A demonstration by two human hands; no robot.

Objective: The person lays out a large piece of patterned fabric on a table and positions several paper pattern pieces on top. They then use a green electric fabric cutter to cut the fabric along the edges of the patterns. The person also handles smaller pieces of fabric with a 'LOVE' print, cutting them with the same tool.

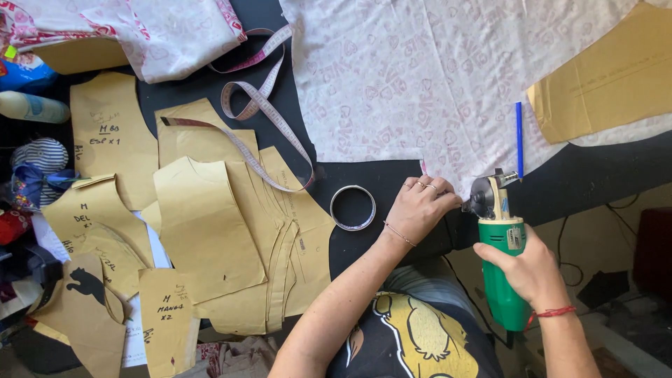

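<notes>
Both hands (420, 206) (530, 269) closed, gripping
</notes>
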